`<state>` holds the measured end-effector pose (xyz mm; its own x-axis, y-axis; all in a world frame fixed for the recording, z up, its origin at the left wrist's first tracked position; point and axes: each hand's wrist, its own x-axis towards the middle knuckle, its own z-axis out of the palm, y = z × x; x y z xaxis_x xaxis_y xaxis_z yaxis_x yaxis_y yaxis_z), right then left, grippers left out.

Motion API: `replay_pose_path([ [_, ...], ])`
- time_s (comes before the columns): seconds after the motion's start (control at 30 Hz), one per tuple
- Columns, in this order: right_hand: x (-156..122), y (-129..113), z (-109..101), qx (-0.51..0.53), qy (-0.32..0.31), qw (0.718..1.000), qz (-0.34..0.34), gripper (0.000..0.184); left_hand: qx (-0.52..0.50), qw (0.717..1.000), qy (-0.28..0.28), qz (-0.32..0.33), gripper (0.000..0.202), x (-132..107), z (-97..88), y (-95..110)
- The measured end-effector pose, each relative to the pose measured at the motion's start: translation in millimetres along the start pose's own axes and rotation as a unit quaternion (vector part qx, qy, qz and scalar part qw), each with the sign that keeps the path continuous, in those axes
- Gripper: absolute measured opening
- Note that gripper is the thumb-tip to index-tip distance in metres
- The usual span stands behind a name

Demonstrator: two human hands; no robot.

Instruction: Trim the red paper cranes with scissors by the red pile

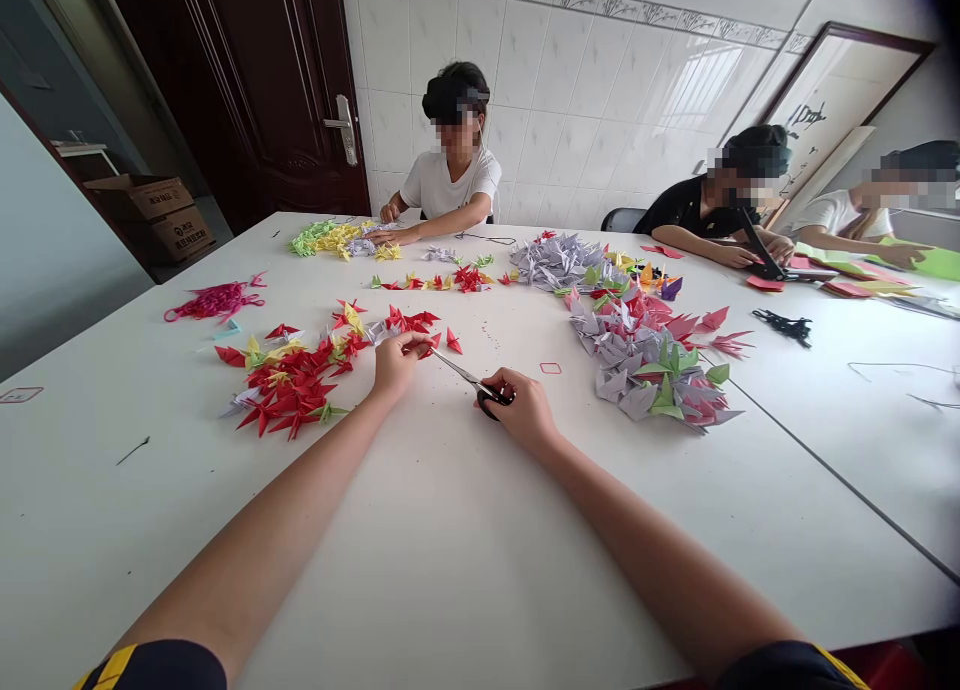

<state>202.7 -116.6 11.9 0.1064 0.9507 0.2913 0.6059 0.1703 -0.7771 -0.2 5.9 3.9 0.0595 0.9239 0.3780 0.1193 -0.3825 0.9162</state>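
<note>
My right hand (519, 406) grips scissors (466, 375) by their black handles, blades pointing up and left. The blade tips touch or nearly touch the fingers of my left hand (397, 362), which is closed in a pinch on a small red folded paper crane (430, 343); most of it is hidden by the fingers. Just right of that hand lies another red paper piece (453, 340). To its left spreads a heap of mostly red paper cranes (296, 385), with a few yellow, green and pale ones mixed in.
A larger pile of lilac, pink and green cranes (630, 345) lies to the right. Magenta string (214, 301) sits at left, black cord (782, 326) at right. Across the white table (420, 550) a person (454, 185) handles cranes; two others work at the right with coloured paper and a cutter (765, 250).
</note>
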Motion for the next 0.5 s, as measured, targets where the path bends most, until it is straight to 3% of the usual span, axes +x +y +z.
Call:
replay_pose_path([
  [0.27, -0.3, -0.2, 0.8, 0.016, 0.002, 1.0, 0.004, 0.015, -0.005, 1.0, 0.002, -0.011, 0.024, -0.2, 0.7, 1.0],
  [0.5, -0.5, -2.3, 0.4, 0.039, -0.009, 0.999, 0.017, 0.013, -0.041, 0.998, -0.036, -0.012, 0.036, -3.3, 1.5, 6.2],
])
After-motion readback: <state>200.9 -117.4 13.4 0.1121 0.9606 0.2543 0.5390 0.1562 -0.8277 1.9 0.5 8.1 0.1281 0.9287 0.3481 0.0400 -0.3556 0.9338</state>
